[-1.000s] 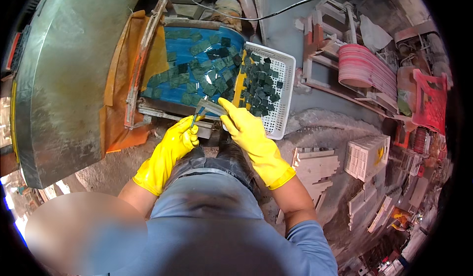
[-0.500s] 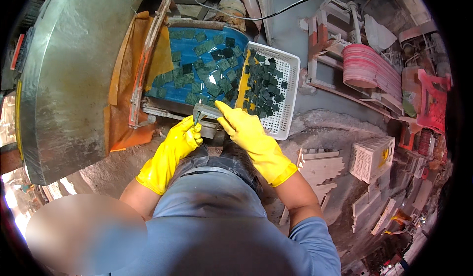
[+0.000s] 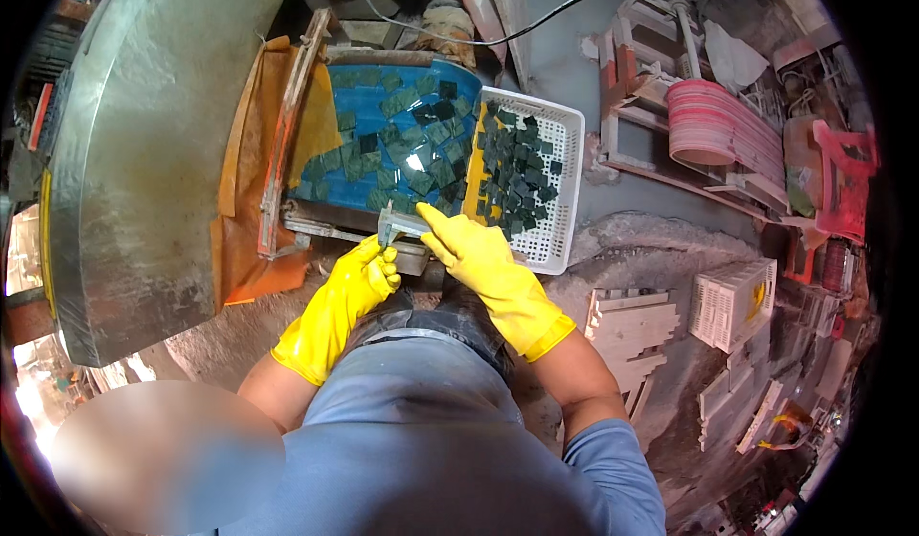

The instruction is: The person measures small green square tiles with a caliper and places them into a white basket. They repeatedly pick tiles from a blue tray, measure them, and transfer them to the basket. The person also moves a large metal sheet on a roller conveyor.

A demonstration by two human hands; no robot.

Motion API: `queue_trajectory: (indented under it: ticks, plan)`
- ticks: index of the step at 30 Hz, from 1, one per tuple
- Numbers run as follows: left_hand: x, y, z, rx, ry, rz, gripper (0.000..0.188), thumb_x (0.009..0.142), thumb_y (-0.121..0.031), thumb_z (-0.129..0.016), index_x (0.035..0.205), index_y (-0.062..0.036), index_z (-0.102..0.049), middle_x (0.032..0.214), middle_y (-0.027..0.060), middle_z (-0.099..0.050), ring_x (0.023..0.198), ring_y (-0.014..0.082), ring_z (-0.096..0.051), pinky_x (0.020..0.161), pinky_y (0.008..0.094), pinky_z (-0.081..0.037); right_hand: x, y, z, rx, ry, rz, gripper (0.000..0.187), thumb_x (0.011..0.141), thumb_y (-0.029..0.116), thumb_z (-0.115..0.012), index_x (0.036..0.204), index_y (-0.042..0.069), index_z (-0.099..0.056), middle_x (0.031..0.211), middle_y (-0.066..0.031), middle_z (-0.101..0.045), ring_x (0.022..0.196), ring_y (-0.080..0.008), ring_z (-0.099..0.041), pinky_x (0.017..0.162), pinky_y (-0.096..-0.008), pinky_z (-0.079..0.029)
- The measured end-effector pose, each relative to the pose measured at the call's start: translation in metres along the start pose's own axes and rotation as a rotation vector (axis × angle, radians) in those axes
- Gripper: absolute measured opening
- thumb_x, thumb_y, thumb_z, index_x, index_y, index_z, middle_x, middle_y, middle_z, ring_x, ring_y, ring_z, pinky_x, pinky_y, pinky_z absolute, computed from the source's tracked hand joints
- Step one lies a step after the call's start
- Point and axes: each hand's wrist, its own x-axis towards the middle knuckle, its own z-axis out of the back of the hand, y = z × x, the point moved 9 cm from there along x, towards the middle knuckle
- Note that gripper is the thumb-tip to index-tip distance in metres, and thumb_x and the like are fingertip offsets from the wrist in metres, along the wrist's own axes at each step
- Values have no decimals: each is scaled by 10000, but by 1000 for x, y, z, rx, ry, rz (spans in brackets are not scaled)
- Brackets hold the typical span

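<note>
Both my hands wear yellow rubber gloves. My right hand (image 3: 483, 260) is closed around a grey metal caliper (image 3: 410, 223), whose jaws point left. My left hand (image 3: 347, 297) pinches a small dark green piece of tile (image 3: 385, 237) at the caliper's jaws; most of the piece is hidden by fingers and jaws. Just beyond, dark green square stone tiles (image 3: 412, 137) lie scattered in a blue, wet-looking trough (image 3: 459, 75). On its right, a white perforated plastic crate (image 3: 573, 167) holds many smaller dark tile pieces (image 3: 522, 167).
A large grey metal housing (image 3: 144, 172) stands on the left, beside orange sheeting (image 3: 251, 239) and a rusty bar (image 3: 287, 139). A cable (image 3: 546, 24) crosses the top. Pale stacked slabs (image 3: 627, 330), another white crate (image 3: 728, 306) and a pink-striped bundle (image 3: 713, 124) are at the right.
The view has shifted slightly. My left hand and the caliper stay together at nearly the same place, with the small tile piece showing less between the jaws.
</note>
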Motion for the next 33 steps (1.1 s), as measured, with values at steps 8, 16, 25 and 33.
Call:
queue_trajectory:
  ticks: [8, 16, 25, 33]
  plan:
    - [0, 2, 3, -11, 6, 18, 248, 1032, -253, -599, 1253, -143, -621, 895, 57, -656, 718, 223, -588, 673, 406, -499, -1, -3, -5, -2, -11, 9, 482, 1039, 389, -554, 1469, 173, -520, 976, -182, -710, 911, -387, -706, 711, -515, -551]
    - [6, 3, 10, -4, 25, 26, 249, 1035, -243, -580, 1254, -134, -622, 901, 61, -656, 723, 226, -588, 676, 407, -501, 0, -4, -5, 32, 9, 4, 492, 1037, 405, -556, 1474, 183, -515, 992, -185, -713, 936, -386, -705, 735, -508, -554]
    - [8, 4, 11, 10, 20, 9, 234, 1028, -243, -602, 1234, -136, -630, 895, 69, -661, 728, 238, -600, 671, 414, -505, -1, -9, -10, 18, -7, 5, 501, 1034, 420, -563, 1483, 202, -516, 987, -177, -710, 921, -379, -706, 734, -501, -555]
    - [9, 7, 8, 22, 15, 13, 235, 1029, -244, -605, 1236, -136, -632, 883, 75, -659, 727, 242, -604, 671, 413, -503, -3, -13, -11, 45, 12, -12, 491, 1039, 419, -559, 1479, 205, -523, 998, -175, -712, 919, -382, -704, 746, -496, -555]
